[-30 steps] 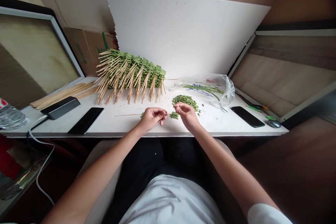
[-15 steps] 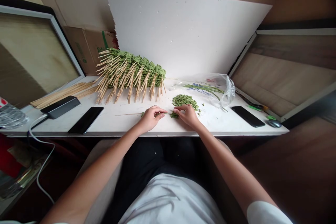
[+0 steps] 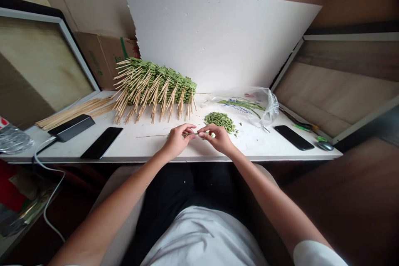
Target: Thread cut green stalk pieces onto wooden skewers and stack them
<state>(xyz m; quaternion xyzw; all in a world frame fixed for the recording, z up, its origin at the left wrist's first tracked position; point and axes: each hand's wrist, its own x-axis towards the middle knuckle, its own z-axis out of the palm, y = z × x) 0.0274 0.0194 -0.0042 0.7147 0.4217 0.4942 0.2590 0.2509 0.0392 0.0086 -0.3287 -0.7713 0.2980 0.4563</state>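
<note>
A thin wooden skewer sticks out leftward from my left hand, whose fingers are closed on it; some green shows along it at the fingers. My right hand pinches at the skewer's right end, fingertips close to those of the left; what it grips is too small to make out. Just behind my right hand lies a pile of short green pieces. Farther back on the left, many skewers loaded with green pieces are stacked, their bare ends pointing to the front.
On the white table are bare sticks, a black box with a cable, a phone, a clear bag with green stems, another phone and scissors. A white board stands behind.
My right hand has moved left from the edge of the green pile to my left hand's fingertips. My left hand has stayed nearly in place with the skewer.
</note>
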